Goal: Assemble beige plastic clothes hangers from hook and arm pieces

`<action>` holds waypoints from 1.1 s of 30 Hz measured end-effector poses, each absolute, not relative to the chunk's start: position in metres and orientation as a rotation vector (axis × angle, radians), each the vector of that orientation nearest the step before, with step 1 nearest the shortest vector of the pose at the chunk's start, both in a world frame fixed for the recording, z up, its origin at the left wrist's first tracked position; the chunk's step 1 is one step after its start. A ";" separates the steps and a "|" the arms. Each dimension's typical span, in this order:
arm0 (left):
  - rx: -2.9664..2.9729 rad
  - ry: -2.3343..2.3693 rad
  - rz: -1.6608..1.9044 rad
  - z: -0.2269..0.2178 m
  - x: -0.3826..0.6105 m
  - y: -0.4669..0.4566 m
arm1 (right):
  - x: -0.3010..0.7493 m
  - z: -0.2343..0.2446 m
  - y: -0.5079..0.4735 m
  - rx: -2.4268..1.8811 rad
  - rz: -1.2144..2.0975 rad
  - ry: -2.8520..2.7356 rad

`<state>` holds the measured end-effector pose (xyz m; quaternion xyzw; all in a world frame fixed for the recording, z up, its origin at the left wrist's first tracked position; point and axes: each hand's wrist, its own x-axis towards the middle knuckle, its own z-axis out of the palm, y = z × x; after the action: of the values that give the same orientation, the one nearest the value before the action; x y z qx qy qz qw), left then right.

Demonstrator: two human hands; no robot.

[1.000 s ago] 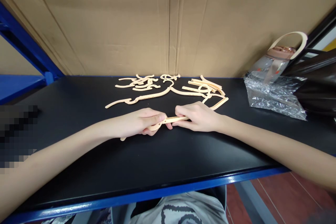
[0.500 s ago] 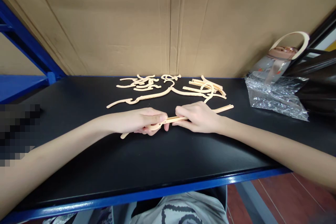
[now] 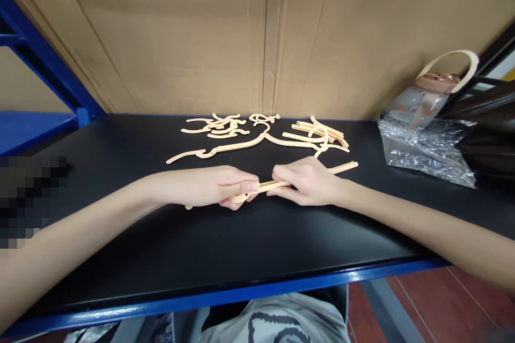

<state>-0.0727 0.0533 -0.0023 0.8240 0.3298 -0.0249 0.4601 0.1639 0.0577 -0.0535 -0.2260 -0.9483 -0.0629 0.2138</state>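
Observation:
Pinched in my left hand (image 3: 225,185) is a small curved cream hanger end piece (image 3: 240,198), most of it covered by my fingers. My right hand (image 3: 308,181) is closed around a long grooved hanger arm (image 3: 344,168), whose far end sticks out to the right. Between my hands the two parts meet at the left thumb; whether they are locked together I cannot tell. Just beyond, an unfolded hanger (image 3: 237,146) with a hook lies on the black tabletop (image 3: 217,252).
At the back left lies a pile of small curved hanger pieces (image 3: 225,127), with hooks (image 3: 263,118) at the back middle. Long hanger arms (image 3: 322,131) are heaped to the right. A bottle (image 3: 430,96) stands behind crinkled clear plastic (image 3: 426,150). Cardboard (image 3: 181,37) walls the back.
My left thumb has slid right onto the joint of the two hanger parts, and the gap between my hands is slightly smaller. The view has shifted a little.

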 end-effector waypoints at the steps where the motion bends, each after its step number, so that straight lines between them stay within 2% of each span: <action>1: 2.044 0.807 -0.048 -0.003 -0.073 0.053 | 0.164 -0.054 0.058 -0.640 -0.156 -2.629; 9: 2.021 0.828 0.025 -0.004 -0.068 0.048 | 0.164 -0.054 0.059 -0.640 -0.046 -2.652; 15: 1.918 0.844 0.201 -0.015 -0.067 0.049 | 0.165 -0.054 0.061 -0.653 -0.117 -2.622; 25: 1.618 0.735 -0.080 -0.015 -0.075 0.059 | 0.164 -0.052 0.057 -0.617 -0.191 -2.694; 33: 1.406 0.662 -0.118 -0.019 -0.076 0.064 | 0.165 -0.054 0.059 -0.577 -0.219 -2.664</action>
<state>-0.0760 0.0638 -0.0191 0.6339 0.2983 -0.0531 0.7116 0.1645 0.0585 -0.0538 -0.2066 -0.9541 -0.0784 0.2023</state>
